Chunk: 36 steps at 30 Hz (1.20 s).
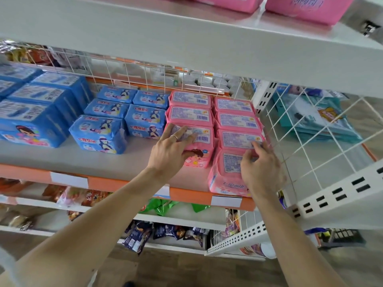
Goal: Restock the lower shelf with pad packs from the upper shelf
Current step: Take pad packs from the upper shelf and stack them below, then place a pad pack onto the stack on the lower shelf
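Note:
Two rows of pink pad packs stand on the lower shelf point(103, 162), against the wire divider on the right. My left hand point(169, 152) rests on the front pack of the left row point(202, 141), fingers spread over its top and thumb on its front. My right hand point(262, 164) grips the front pack of the right row point(226, 172), which stands at the shelf's front edge. More pink packs point(306, 7) sit on the upper shelf point(186, 32) at the top right, only partly in view.
Blue pad packs point(99, 131) fill the lower shelf to the left, larger blue packs point(35, 112) beyond them. A white wire divider point(310, 137) bounds the pink rows on the right, with teal packs point(319, 119) behind it. Snack bags lie on shelves below.

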Tool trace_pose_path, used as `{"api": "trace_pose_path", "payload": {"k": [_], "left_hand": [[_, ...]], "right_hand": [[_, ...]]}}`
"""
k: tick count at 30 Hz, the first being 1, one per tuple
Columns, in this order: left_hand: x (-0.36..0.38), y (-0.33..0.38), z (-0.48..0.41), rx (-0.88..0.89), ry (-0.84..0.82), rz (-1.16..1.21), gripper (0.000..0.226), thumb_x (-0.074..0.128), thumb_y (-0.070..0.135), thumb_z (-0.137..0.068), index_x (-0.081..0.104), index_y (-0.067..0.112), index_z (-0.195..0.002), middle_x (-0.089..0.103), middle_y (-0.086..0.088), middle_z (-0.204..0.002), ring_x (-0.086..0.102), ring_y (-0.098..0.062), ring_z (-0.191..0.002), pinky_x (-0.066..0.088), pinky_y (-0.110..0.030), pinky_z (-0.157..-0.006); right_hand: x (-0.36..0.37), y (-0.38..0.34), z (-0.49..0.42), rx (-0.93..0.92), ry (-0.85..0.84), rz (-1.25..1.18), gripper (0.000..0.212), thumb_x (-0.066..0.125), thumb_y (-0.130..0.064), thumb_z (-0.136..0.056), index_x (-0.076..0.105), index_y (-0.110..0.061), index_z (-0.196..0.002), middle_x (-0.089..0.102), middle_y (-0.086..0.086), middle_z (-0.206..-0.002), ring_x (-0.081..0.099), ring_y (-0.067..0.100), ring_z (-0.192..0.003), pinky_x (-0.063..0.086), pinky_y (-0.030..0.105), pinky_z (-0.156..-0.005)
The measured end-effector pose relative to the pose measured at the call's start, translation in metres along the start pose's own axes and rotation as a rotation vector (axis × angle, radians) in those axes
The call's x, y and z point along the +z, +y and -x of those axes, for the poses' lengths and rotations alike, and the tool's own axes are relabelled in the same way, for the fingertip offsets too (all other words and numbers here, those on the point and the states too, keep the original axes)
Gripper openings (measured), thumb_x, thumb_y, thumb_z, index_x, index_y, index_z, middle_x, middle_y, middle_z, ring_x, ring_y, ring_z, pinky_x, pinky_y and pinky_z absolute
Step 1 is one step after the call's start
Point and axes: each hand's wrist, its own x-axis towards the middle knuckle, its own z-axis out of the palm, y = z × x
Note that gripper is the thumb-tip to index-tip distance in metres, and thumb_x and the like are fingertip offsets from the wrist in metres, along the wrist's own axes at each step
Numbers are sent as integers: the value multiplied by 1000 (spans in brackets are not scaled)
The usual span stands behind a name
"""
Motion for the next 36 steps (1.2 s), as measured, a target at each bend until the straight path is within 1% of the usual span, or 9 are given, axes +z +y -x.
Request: {"api": "trace_pose_path", "payload": {"k": [5, 9, 12, 15, 20, 24, 26, 29, 36], "left_hand": [[-4, 0, 2, -4, 17, 9, 52, 70, 46, -84, 65, 23, -130, 61, -8, -137, 44, -43, -136, 54, -65, -85], [-18, 11, 9, -76, -63, 1, 58, 65, 55, -86, 57, 31, -138, 51, 0, -148, 31, -34, -145, 50, -64, -92], [-24, 17, 15, -31, -84, -129, 62, 53, 65, -90, 51, 30, -142, 45, 1, -152, 29, -28, -147, 28, -68, -111], [-35, 23, 24, 21, -20, -163, 55, 48, 62, -94, 55, 30, -137, 48, 4, -151, 35, -19, -145, 9, -65, -118], [-64, 38, 39, 127, 151, -123, 47, 58, 53, -90, 68, 22, -125, 61, 2, -138, 52, -21, -133, 29, -66, -111], [-99, 50, 51, 150, 257, -61, 64, 58, 52, -92, 52, 15, -143, 53, -1, -147, 46, -23, -138, 29, -62, -113], [-121, 54, 58, 169, 274, -63, 69, 52, 57, -93, 46, 14, -147, 45, -2, -152, 40, -24, -142, 27, -63, -114], [-157, 60, 64, 200, 323, -56, 68, 48, 60, -94, 52, 12, -143, 45, -5, -152, 41, -25, -141, 27, -64, -113], [-229, 59, 60, 258, 456, -63, 64, 58, 55, -91, 58, 9, -136, 46, -10, -150, 46, -28, -137, 33, -64, -108]], "right_hand": [[1, 0, 0, -23, 13, -35, 34, 51, -30, -96, 65, -20, -126, 65, 1, -125, 60, 25, -107, 52, 44, -94], [-2, 6, 7, -76, -4, -20, 40, 43, -36, -96, 65, -20, -125, 61, -2, -134, 50, 26, -127, 40, 52, -108], [-9, 10, 12, -190, 25, 67, 41, 41, -41, -98, 66, -18, -122, 54, 3, -143, 37, 27, -141, 20, 53, -118], [-19, 4, 19, -344, 8, 137, 59, 30, -52, -95, 62, -17, -129, 53, 6, -145, 36, 27, -143, 19, 54, -119], [-43, -21, 29, -437, -109, 116, 70, 21, -65, -92, 42, -26, -147, 32, 0, -158, 20, 20, -150, 5, 47, -123], [-69, -47, 48, -565, -24, -31, 64, 37, -59, -94, 49, -19, -143, 46, 3, -150, 37, 20, -143, 27, 54, -117], [-84, -61, 55, -617, -4, -80, 64, 40, -59, -95, 48, -19, -145, 47, -1, -149, 37, 16, -143, 28, 50, -118], [-111, -84, 62, -685, 12, -178, 63, 42, -56, -96, 45, -18, -147, 45, -4, -151, 31, 12, -145, 27, 46, -119], [-156, -134, 74, -845, 139, -303, 54, 54, -45, -95, 55, -11, -138, 58, -2, -138, 48, 17, -134, 42, 48, -107]]}}
